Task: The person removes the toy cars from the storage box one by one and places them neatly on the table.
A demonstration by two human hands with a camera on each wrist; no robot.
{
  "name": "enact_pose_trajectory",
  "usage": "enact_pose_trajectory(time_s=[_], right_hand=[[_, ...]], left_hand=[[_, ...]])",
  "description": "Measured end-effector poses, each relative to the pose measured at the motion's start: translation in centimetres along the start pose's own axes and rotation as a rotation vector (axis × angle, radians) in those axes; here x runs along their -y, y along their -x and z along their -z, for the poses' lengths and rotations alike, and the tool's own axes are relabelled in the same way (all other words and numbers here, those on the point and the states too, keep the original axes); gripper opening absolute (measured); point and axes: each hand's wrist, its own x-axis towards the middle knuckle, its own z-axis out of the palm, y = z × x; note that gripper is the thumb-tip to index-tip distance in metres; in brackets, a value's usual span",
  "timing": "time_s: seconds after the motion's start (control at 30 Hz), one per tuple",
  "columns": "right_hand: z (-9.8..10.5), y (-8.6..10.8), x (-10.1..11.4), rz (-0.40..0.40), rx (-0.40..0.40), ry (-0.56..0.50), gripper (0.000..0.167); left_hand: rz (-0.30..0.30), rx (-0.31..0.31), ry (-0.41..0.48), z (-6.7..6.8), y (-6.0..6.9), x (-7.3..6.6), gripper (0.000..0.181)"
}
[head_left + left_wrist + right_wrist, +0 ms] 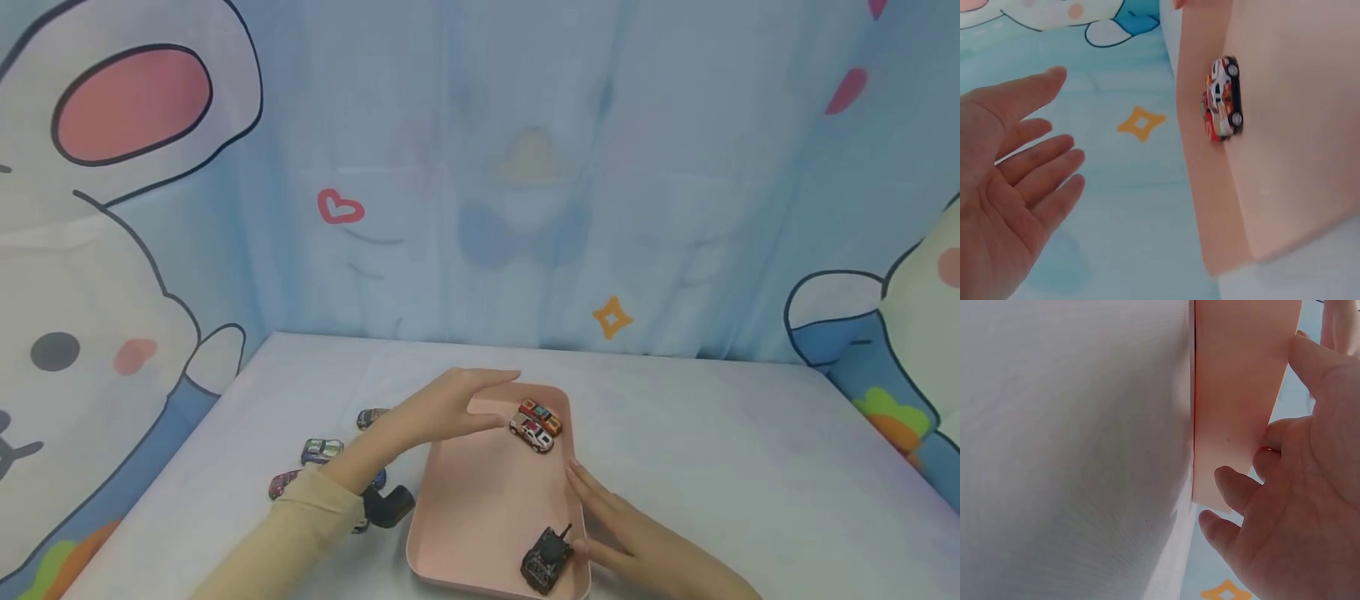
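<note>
A pink tray (487, 492) lies on the white table in the head view. Over its far left side is my left hand (461, 406), fingers extended, holding nothing. Just right of those fingertips, a white toy car (531, 435) and a red-and-yellow toy car (543, 414) sit side by side in the tray's far right corner. A dark toy tank (546, 561) stands in the near right corner. My right hand (618, 521) touches the tray's right side with loosely extended fingers. In the right wrist view, its fingers (1238, 487) rest along the outer wall (1229, 394).
Left of the tray, several toy cars lie on the table, among them a green-and-blue car (322, 451) and a red car (283, 484), partly hidden by my left arm. A black curved object (390, 507) is beside the tray's left edge. A printed curtain (435, 250) hangs behind the table.
</note>
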Motion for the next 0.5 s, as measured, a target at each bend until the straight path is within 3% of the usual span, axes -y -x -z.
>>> enact_pose_trajectory(time_s=[0.2, 0.37, 0.5], right_hand=[[0.1, 0.1, -0.1, 0.02, -0.012, 0.029, 0.081], [0.2, 0.1, 0.0, 0.016, 0.005, 0.0, 0.081], [0.3, 0.1, 0.2, 0.004, 0.032, -0.019, 0.08]], left_hand=[[0.02, 0.01, 0.05, -1.7, -3.4, 0.8, 0.063], [0.112, 0.116, 0.016, -3.6, -5.1, 1.7, 0.064], [0.16, 0.239, -0.073, -5.0, -5.4, 2.3, 0.068]])
